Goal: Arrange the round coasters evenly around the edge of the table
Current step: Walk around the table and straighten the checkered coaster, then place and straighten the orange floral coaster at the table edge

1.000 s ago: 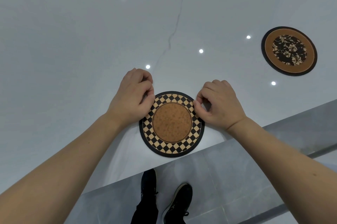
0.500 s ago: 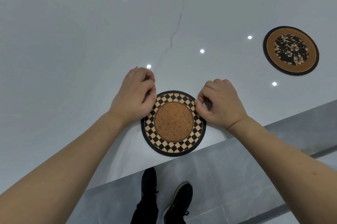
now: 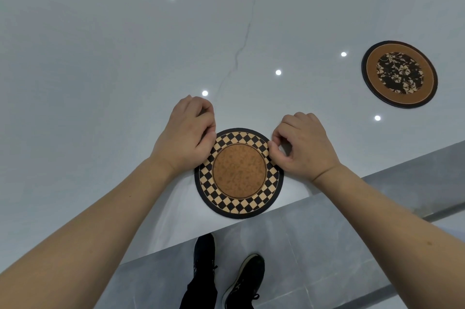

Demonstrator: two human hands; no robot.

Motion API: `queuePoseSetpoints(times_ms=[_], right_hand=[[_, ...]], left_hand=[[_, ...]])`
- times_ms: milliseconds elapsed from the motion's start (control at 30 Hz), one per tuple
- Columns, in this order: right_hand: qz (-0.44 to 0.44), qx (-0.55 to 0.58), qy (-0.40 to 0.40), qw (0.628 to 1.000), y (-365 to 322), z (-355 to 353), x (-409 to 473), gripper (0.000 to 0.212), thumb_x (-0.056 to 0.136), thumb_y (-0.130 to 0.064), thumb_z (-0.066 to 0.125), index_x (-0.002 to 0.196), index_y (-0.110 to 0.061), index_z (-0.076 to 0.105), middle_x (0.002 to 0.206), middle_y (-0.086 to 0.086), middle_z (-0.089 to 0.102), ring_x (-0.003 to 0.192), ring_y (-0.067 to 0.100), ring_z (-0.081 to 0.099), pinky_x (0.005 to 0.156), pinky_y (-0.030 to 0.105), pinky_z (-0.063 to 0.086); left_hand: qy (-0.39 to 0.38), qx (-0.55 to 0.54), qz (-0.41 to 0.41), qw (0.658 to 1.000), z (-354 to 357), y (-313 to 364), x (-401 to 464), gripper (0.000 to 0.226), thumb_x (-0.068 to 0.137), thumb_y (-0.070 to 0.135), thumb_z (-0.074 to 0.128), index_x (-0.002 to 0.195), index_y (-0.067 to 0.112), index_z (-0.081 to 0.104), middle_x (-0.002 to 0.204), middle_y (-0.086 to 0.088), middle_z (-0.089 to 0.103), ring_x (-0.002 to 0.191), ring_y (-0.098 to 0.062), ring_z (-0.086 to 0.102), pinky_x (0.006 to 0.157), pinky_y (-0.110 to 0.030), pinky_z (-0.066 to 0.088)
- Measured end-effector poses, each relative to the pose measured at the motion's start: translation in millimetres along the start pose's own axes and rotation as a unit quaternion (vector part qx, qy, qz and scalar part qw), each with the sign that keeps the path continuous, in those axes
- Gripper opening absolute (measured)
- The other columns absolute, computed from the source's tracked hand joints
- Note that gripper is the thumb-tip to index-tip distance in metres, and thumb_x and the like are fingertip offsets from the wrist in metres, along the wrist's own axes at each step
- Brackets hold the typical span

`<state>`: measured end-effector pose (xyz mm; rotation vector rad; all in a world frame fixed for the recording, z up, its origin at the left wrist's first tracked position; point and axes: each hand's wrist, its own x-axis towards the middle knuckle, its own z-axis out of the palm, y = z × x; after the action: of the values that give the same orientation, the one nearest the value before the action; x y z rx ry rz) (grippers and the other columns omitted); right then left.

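The curled fingers [image 3: 273, 143] of the right hand [image 3: 302, 145] and those of the left hand [image 3: 186, 135] pinch opposite rims of the checkered coaster [image 3: 239, 172], probably to nudge it square; whether they grip or merely press is hard to tell. It lies flat between them, nearly touching the desk [image 3: 100, 82] edge. Both forearms angle inward; the floral coaster [image 3: 399, 74] sits well right of the right fingers.
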<state>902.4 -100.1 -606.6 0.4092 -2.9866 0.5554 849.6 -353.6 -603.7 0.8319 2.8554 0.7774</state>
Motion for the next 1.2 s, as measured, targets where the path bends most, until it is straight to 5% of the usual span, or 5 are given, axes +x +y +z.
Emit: queuePoseSetpoints(times_ms=[200, 333, 533, 633, 1200], right_hand=[[0.002, 0.002, 0.002, 1.000, 1.3, 1.3, -0.7, 0.017, 0.079, -0.029, 0.058, 0.066, -0.019, 0.054, 0.068, -0.005, 0.050, 0.067, 0.016, 0.042, 0.069, 0.031, 0.033], [0.019, 0.026, 0.005, 0.999, -1.1, -1.8, 1.0, 0.017, 0.080, -0.029, 0.053, 0.068, -0.017, 0.055, 0.069, -0.003, 0.052, 0.067, 0.018, 0.044, 0.067, 0.032, 0.035], [0.100, 0.117, 0.076, 0.985, 3.4, -17.8, -2.4, 0.017, 0.085, -0.016, 0.054, 0.098, -0.007, 0.062, 0.095, 0.005, 0.060, 0.087, 0.018, 0.053, 0.079, 0.031, 0.044], [0.127, 0.104, 0.088, 0.982, 30.5, -40.1, -9.9, 0.026, 0.087, -0.018, 0.053, 0.110, -0.008, 0.059, 0.110, 0.007, 0.058, 0.098, 0.018, 0.052, 0.088, 0.030, 0.042], [0.239, 0.022, 0.124, 0.963, 250.0, -117.6, -22.3, 0.034, 0.089, -0.030, 0.050, 0.120, -0.015, 0.053, 0.120, 0.008, 0.054, 0.106, 0.025, 0.051, 0.092, 0.038, 0.038]], left_hand=[[-0.002, -0.011, -0.008, 1.000, -0.4, 1.4, -0.7, 0.012, 0.084, 0.015, 0.049, 0.075, 0.010, 0.055, 0.099, -0.003, 0.053, 0.096, -0.017, 0.041, 0.106, -0.043, 0.034], [0.014, -0.035, -0.026, 0.999, -2.2, 4.4, -0.1, 0.007, 0.086, 0.010, 0.050, 0.087, 0.008, 0.056, 0.098, -0.005, 0.054, 0.097, -0.017, 0.042, 0.099, -0.033, 0.035], [0.028, 0.026, -0.034, 0.999, -5.9, 21.7, 20.9, 0.029, 0.092, 0.018, 0.046, 0.114, 0.003, 0.059, 0.116, -0.012, 0.059, 0.115, -0.027, 0.048, 0.106, -0.039, 0.033], [0.040, 0.048, -0.034, 0.997, 0.6, 49.6, 49.5, 0.033, 0.094, 0.020, 0.044, 0.118, 0.002, 0.057, 0.119, -0.014, 0.058, 0.118, -0.031, 0.047, 0.111, -0.047, 0.031], [0.017, 0.006, -0.079, 0.997, 111.5, 211.3, 218.7, 0.046, 0.097, 0.030, 0.046, 0.132, 0.001, 0.049, 0.135, -0.018, 0.046, 0.131, -0.033, 0.034, 0.113, -0.038, 0.024]])
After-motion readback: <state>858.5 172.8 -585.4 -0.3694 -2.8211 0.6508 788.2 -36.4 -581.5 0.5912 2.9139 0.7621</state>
